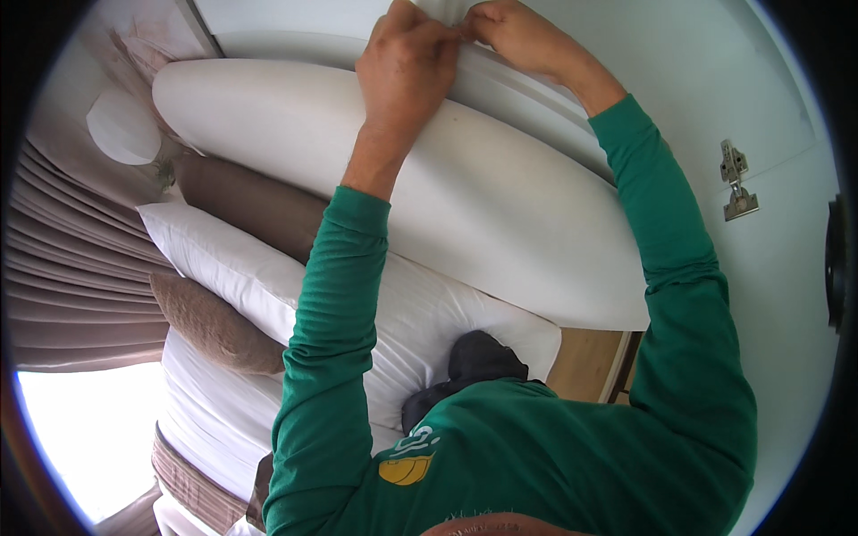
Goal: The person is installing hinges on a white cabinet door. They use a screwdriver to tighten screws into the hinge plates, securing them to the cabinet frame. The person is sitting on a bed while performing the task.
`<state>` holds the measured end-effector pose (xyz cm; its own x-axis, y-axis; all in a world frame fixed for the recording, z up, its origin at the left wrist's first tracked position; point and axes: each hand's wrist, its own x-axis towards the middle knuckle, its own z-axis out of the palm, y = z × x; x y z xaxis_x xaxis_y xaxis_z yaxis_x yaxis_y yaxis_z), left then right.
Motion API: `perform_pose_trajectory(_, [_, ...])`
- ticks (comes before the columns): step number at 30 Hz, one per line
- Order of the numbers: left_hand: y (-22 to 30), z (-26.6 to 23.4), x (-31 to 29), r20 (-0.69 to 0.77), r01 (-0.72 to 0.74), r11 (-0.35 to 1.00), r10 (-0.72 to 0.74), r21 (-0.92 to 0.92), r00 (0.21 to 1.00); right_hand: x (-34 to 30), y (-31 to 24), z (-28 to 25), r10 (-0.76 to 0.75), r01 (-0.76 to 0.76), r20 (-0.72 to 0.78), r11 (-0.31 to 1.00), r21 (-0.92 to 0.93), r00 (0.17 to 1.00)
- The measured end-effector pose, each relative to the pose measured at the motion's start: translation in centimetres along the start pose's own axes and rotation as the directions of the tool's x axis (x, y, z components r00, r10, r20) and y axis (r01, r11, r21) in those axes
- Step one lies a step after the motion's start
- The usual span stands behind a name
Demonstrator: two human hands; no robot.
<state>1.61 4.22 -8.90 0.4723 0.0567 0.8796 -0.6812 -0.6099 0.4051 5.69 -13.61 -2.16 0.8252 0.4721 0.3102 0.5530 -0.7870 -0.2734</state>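
Both my arms, in green sleeves, reach up to the top edge of the head view. My left hand (407,58) is closed, its fingers bent in against a white surface. Just right of it, my right hand (518,37) is pinched, its fingertips nearly meeting the left ones. A pale bit (442,9) shows between the hands, but what they grip is too small and hidden to name. Under my left wrist lies a long, smooth white panel (527,205) with a rounded left end; its kind is unclear.
A white cabinet panel with a metal hinge (736,183) stands at right. At left are a bed with white sheets (429,313), a white pillow (232,259), a brown cushion (210,326), a brown headboard (255,201), a white lamp (123,127) and pleated curtains (76,259).
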Motion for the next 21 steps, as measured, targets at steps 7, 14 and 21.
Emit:
perform_pose_trajectory(7, [-0.2,0.4,-0.2,-0.080,-0.045,0.998,0.048,0.037,0.996,1.1,0.0,-0.3,0.102,-0.116,0.146,0.989,0.090,0.984])
perform_pose_trajectory(14, [-0.1,0.4,-0.2,-0.063,-0.063,0.995,0.068,0.082,0.996,1.0,-1.5,-2.2,0.178,-0.209,0.292,0.975,0.076,0.940])
perform_pose_trajectory(21, [-0.7,1.5,0.1,-0.069,-0.082,0.989,0.091,0.124,0.993,1.9,3.0,-1.3,-0.177,0.180,0.222,0.984,0.005,0.959])
